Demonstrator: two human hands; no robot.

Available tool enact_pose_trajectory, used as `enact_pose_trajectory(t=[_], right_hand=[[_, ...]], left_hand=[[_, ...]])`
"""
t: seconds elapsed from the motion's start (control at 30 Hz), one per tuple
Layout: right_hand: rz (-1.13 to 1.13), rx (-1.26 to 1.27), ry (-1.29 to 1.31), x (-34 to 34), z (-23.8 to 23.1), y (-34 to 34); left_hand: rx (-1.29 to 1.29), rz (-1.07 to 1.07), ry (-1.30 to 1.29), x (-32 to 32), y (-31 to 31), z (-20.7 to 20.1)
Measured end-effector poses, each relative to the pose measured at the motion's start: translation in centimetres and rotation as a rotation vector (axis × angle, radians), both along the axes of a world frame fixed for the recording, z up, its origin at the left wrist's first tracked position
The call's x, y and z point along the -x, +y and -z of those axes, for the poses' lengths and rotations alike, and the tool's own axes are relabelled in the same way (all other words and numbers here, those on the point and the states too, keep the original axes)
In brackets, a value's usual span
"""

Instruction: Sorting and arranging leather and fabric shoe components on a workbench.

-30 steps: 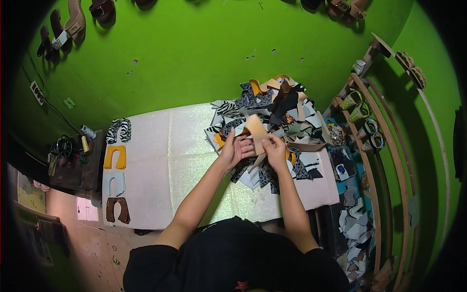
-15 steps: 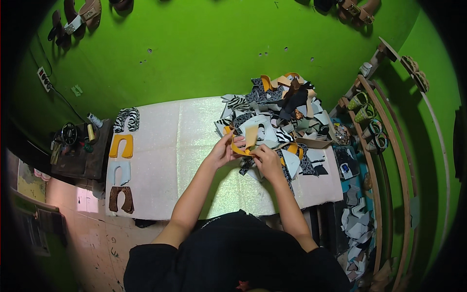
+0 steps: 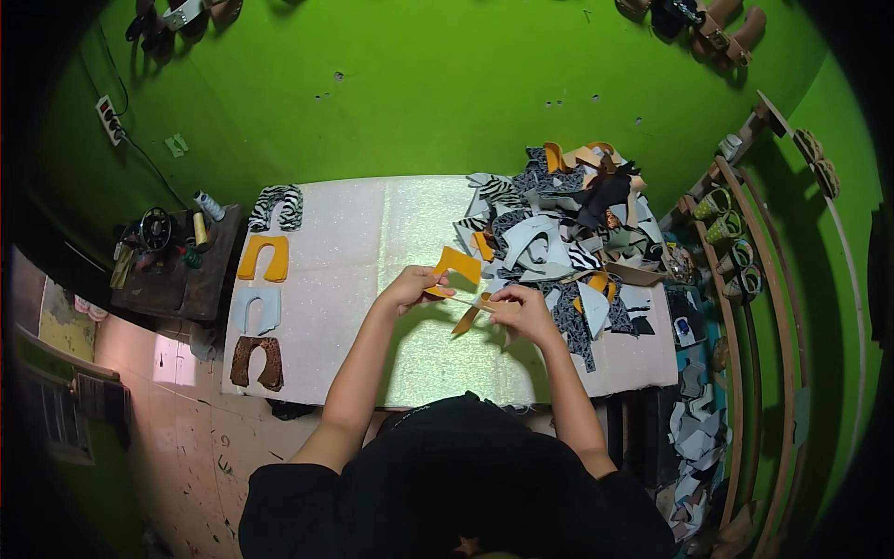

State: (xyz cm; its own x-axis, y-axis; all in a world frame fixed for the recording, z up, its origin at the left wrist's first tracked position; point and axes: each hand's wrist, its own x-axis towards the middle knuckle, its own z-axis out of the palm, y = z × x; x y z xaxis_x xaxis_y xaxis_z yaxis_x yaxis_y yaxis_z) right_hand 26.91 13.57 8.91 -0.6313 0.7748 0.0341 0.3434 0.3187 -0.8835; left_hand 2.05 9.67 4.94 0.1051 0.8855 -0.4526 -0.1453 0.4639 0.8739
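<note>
My left hand (image 3: 410, 289) is closed on a yellow material piece (image 3: 461, 266) that sticks out above its fingers. My right hand (image 3: 523, 312) is closed on a yellow-and-tan strip (image 3: 465, 322), whose loose end points down and left. The strip and the piece meet or overlap between my fingertips; whether they are joined I cannot tell. Both hands are over the middle of the table, just left of a heap of offcuts (image 3: 542, 247) in zebra print, grey pattern, white, yellow and black.
Along the table's (image 3: 335, 307) left edge lie U-shaped pieces: zebra-print (image 3: 291, 197), yellow (image 3: 251, 262), pale grey (image 3: 267, 321) and brown spotted (image 3: 269, 374). A sewing machine (image 3: 154, 228) stands at the left. At the right are a wooden rack (image 3: 745, 326) with sandals and piled scraps (image 3: 697, 433).
The view has swung left, so the table sits further right. The yellow material between my hands has turned, with one piece now raised above my left fingers and a strip hanging below.
</note>
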Motion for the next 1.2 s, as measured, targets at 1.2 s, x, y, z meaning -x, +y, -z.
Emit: enact_pose_trajectory(t=[1.2], right_hand=[[-0.165, -0.033, -0.004, 16.4, -6.0, -3.3]], left_hand=[[-0.266, 0.272, -0.399, 10.5, -8.5, -5.2]])
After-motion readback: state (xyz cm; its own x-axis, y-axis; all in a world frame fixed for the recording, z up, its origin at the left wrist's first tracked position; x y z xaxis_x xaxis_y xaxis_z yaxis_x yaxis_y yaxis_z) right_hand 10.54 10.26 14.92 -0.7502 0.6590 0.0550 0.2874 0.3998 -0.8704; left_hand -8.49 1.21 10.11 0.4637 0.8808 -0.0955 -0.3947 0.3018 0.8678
